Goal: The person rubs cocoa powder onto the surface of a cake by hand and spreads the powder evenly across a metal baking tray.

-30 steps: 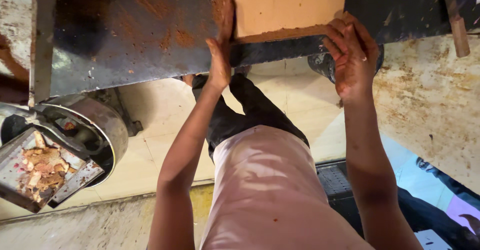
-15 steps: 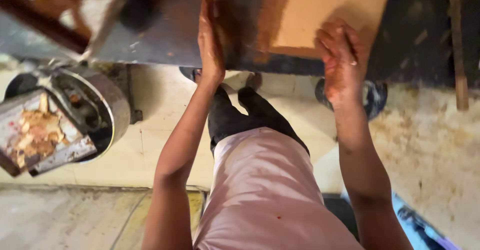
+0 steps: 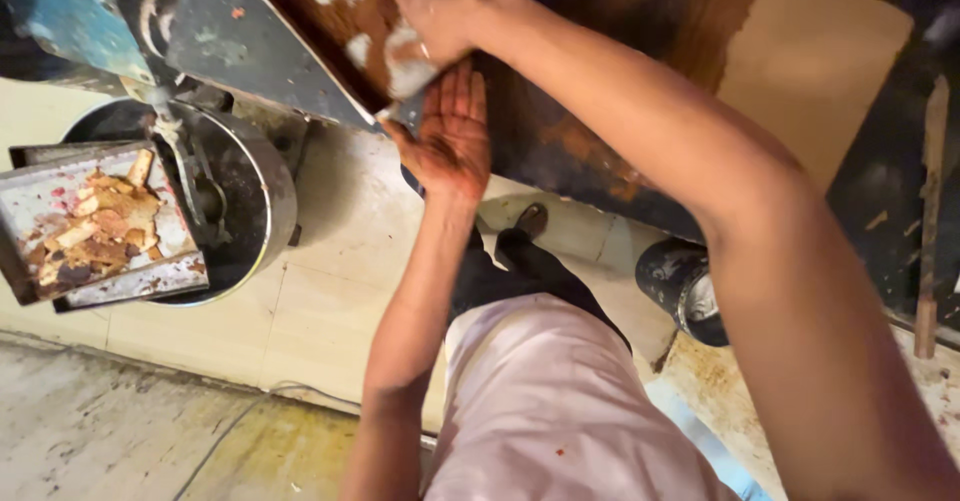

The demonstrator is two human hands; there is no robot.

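The dark metal tray (image 3: 250,41) lies tilted at the top of the view, its black underside facing down and its inner face smeared rust-brown with pale white patches; its near corner hangs just above the left hand (image 3: 450,136). That hand is flat and open, palm up, fingers together and stretched, stained reddish, cupped under the tray's corner and touching the front of the dark, rust-streaked work table (image 3: 600,151). The right hand (image 3: 440,11) reaches across from the right, fingers bent down and pressing on the tray's smeared face; whether they hold anything beneath them cannot be told. Half a second ago both hands lay spread apart on the table's edge, either side of a tan board; now the right arm has crossed over to the tray and the left palm has turned upward. To the left, lower down, a round steel drum (image 3: 260,201) carries a flat tray of brown scraps (image 3: 90,226), well apart from the hands. Pale tiled floor (image 3: 330,311) lies open between the drum and the person's legs.
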